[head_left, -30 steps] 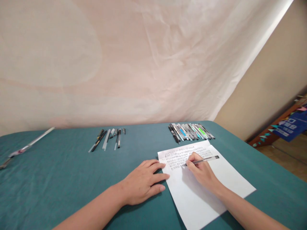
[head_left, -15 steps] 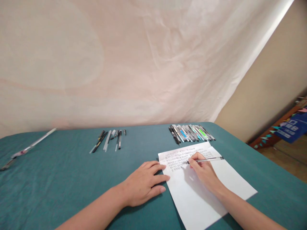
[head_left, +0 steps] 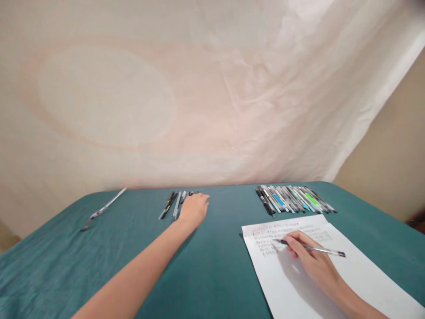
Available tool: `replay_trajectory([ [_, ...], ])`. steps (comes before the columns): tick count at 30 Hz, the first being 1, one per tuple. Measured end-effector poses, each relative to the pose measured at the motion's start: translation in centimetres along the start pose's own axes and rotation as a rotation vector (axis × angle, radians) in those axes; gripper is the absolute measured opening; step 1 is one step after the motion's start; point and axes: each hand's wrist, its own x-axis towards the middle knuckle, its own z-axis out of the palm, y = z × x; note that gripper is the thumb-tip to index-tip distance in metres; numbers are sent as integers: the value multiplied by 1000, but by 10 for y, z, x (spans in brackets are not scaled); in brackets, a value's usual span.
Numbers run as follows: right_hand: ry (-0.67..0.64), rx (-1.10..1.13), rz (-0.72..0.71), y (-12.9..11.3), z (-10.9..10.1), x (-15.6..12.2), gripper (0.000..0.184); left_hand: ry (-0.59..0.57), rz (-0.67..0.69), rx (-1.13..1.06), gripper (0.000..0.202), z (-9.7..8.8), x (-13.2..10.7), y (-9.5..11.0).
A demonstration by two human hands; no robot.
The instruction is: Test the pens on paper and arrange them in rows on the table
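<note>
A white sheet of paper (head_left: 332,283) with several handwritten lines at its top lies on the teal tablecloth (head_left: 212,266). My right hand (head_left: 312,259) rests on the sheet, closed on a clear pen (head_left: 315,249) whose tip touches the written lines. My left hand (head_left: 194,208) is stretched far forward, lying over the right end of a small group of pens (head_left: 172,204) near the back of the table. Its fingers are blurred and I cannot see whether they hold anything.
A row of several pens (head_left: 294,199) lies side by side at the back right, beyond the paper. A long thin stick-like object (head_left: 104,208) lies at the back left. A wrinkled pale cloth backdrop (head_left: 166,97) hangs behind the table.
My left hand has left the paper's left edge and reached forward to the small group of pens. The view has shifted, and my right hand keeps the pen on the sheet.
</note>
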Motion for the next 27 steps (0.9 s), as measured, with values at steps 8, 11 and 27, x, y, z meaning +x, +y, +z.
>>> replay_trajectory([
  [8, 7, 111, 42, -5, -2, 1, 14, 11, -69, 152, 30, 18, 50, -21],
  [11, 1, 128, 38, -7, -2, 2, 13, 0, -76, 180, 30, 25, 54, -18],
  [27, -49, 3, -38, -5, -2, 1, 15, -45, 51, -812, 24, 4, -5, 74],
])
